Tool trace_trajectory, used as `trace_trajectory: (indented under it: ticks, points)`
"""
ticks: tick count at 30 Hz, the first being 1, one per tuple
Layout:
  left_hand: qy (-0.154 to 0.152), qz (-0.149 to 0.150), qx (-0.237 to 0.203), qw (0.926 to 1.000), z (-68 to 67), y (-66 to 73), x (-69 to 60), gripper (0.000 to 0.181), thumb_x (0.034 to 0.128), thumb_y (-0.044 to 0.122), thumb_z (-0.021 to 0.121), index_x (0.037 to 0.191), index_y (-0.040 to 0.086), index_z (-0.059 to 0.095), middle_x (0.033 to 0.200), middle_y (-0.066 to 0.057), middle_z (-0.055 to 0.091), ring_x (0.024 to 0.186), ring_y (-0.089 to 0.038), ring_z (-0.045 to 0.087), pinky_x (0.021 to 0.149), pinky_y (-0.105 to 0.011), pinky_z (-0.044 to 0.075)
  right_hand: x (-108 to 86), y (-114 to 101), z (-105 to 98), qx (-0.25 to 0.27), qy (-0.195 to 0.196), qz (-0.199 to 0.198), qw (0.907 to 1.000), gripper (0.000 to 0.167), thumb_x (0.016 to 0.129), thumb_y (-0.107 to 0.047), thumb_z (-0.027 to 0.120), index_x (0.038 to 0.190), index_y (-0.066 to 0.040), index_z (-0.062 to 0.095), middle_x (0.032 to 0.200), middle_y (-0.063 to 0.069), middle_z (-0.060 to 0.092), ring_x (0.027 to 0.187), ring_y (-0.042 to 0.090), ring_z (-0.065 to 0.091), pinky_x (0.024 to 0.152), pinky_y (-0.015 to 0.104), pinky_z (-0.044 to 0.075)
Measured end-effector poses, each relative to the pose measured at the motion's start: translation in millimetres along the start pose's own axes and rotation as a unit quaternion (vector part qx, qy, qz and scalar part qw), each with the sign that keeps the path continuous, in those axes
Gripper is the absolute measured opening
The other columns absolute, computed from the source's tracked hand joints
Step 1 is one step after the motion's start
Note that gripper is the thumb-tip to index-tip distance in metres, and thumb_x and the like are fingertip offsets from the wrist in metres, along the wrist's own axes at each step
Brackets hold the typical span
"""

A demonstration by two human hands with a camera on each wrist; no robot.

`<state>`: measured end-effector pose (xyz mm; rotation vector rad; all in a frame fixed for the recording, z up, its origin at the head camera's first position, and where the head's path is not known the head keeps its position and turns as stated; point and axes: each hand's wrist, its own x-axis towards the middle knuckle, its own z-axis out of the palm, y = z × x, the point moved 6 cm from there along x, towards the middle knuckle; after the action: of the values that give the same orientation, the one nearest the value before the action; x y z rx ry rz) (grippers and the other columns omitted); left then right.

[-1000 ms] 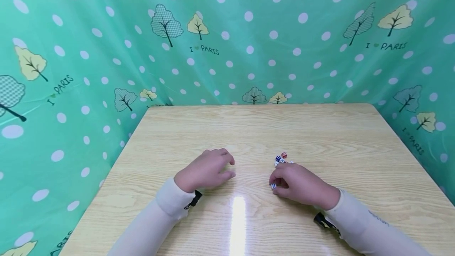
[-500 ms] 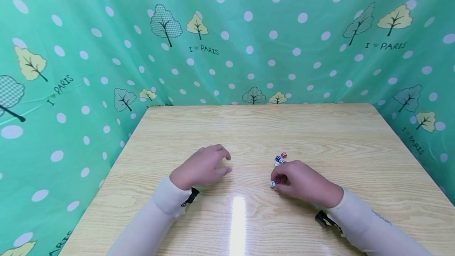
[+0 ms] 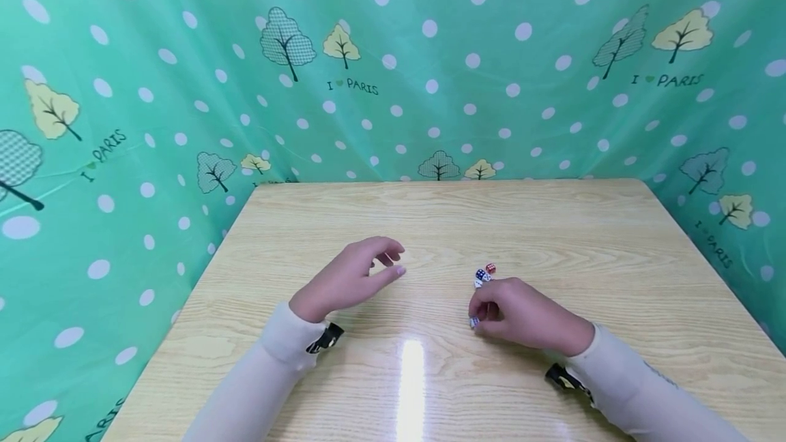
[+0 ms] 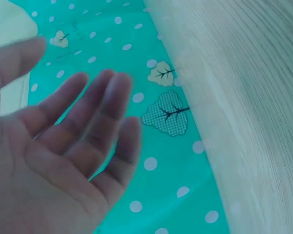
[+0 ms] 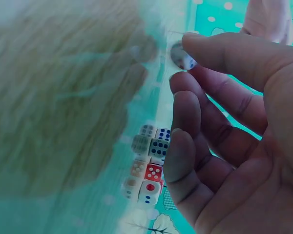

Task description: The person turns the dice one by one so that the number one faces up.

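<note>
My right hand (image 3: 528,316) pinches a small white die (image 3: 474,322) between thumb and index finger, low over the table. In the right wrist view that die (image 5: 182,56) is blurred at the fingertips. Just beyond the hand lie several more dice: a blue one (image 3: 480,274), a red one (image 3: 490,268) and white ones (image 3: 487,277). The right hand hides part of this group in the head view. My left hand (image 3: 350,275) hovers over the table's left half, thumb apart from loosely bent fingers. Its palm (image 4: 53,180) holds nothing.
The wooden table (image 3: 430,217) has a glossy top that mirrors the dice. A bright light reflection (image 3: 411,387) runs along its near part. Green dotted cloth (image 3: 393,87) hangs behind the table and along both sides.
My left hand has shifted slightly up and away, and its thumb and fingers have spread. The right hand has stayed nearly in place, and the pinched die has turned between its fingertips.
</note>
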<state>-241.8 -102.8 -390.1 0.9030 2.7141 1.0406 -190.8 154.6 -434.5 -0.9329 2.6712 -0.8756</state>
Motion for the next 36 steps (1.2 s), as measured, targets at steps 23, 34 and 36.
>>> trace_trajectory:
  ticks: [23,34,36]
  points:
    - [-0.018,-0.015,0.092,0.9955,7.3,1.2,-3.1,0.041,0.0998,0.032,0.067,0.135,0.012,0.062,0.13,-0.003,0.065,0.117,-0.019,0.063,0.099,-0.039,0.052,0.7,0.1,4.7,-0.038,-0.016,0.005,0.9991,0.014,0.088,-0.015,0.081,0.094,-0.026,0.075,0.086,-0.014,0.061,0.076,0.007,0.056,0.069,0.022,0.048]
    - [-0.102,0.031,0.115,0.9877,24.3,8.2,-4.4,0.043,0.1015,0.033,0.064,0.137,0.009,0.062,0.132,-0.004,0.067,0.117,-0.017,0.064,0.102,-0.038,0.051,0.6,-1.0,3.7,-0.011,-0.014,-0.001,0.9998,0.017,0.088,-0.012,0.081,0.092,-0.026,0.071,0.084,-0.017,0.062,0.075,0.003,0.058,0.068,0.022,0.052]
    - [-0.103,0.03,0.119,0.9871,24.1,8.6,-4.9,0.043,0.1015,0.033,0.064,0.137,0.009,0.062,0.132,-0.004,0.067,0.116,-0.016,0.065,0.101,-0.037,0.052,0.4,-1.0,3.8,-0.007,-0.014,-0.001,0.9999,0.018,0.088,-0.012,0.081,0.092,-0.026,0.071,0.083,-0.017,0.063,0.074,0.001,0.058,0.068,0.022,0.053]
